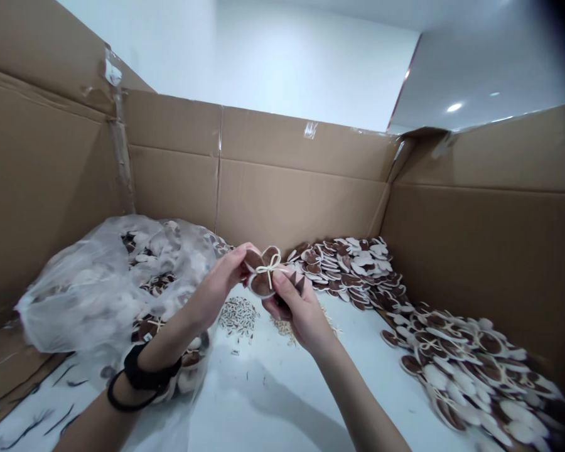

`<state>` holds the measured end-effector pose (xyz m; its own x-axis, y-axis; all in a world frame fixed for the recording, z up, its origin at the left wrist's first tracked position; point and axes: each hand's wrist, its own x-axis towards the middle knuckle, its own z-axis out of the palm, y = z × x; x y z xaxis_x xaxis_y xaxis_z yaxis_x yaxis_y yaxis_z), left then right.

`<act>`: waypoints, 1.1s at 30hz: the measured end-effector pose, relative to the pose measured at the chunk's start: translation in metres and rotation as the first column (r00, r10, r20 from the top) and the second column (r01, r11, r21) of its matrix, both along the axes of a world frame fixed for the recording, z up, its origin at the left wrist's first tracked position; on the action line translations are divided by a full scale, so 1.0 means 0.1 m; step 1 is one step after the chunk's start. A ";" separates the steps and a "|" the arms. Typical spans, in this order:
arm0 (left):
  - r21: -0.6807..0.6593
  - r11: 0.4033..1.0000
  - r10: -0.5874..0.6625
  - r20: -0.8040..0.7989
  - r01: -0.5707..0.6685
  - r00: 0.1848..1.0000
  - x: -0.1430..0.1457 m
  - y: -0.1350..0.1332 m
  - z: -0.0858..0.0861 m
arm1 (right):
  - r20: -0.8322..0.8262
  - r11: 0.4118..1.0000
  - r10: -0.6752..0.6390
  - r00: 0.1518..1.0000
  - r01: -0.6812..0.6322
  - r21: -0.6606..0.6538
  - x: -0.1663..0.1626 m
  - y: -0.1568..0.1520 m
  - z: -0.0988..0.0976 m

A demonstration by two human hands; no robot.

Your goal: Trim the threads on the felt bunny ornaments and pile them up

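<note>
Held up in front of me is a brown rabbit-head-shaped felt piece (262, 284) with a cream edge and two rounded ears. A cream string bow (269, 269) lies across it, below the ears. My left hand (230, 270) is closed on the piece's left side, pinching near an ear. My right hand (299, 307) is closed too, its thumb pressed at the bow's right side. Dark pointed tips (299, 282) of a small tool, perhaps snips, stick out of the right hand; the fingers hide the rest.
Clear plastic bag (75, 295) full of similar pieces, left. Similar brown-and-white pieces are heaped at back right (353, 270) and front right (471, 364). Small brown-white bits (239, 317) and cream bits (285, 329) lie on the white table (245, 408). Cardboard walls (301, 194) surround it.
</note>
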<state>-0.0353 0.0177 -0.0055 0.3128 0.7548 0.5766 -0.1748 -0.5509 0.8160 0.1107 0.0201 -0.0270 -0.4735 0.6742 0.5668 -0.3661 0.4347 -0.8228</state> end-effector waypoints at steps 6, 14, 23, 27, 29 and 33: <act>0.331 0.915 0.350 -0.372 -0.229 0.860 -0.09 -0.07 0.06 | 0.043 0.954 -0.300 0.953 0.298 0.038 -0.08 -0.03 0.00; 0.125 0.991 -0.005 -0.251 0.038 0.968 -0.13 0.00 0.06 | 0.092 0.981 -0.188 0.978 0.183 0.055 -0.04 -0.02 -0.01; -0.167 0.971 -0.163 0.067 0.172 0.984 0.03 -0.02 -0.06 | 0.010 0.995 0.095 0.995 -0.094 -0.045 0.02 -0.07 0.01; -0.049 0.997 -0.056 -0.051 0.054 0.997 -0.02 0.01 -0.05 | 0.007 0.998 -0.062 0.998 0.062 -0.002 0.04 -0.02 0.02; 0.057 0.998 0.027 -0.138 -0.019 0.990 -0.05 0.01 -0.03 | 0.009 0.990 -0.142 0.990 0.141 0.007 0.05 0.00 0.02; 0.101 0.992 0.102 -0.252 -0.079 0.962 -0.06 -0.02 -0.01 | 0.032 0.977 -0.212 0.977 0.212 0.002 0.03 0.03 0.01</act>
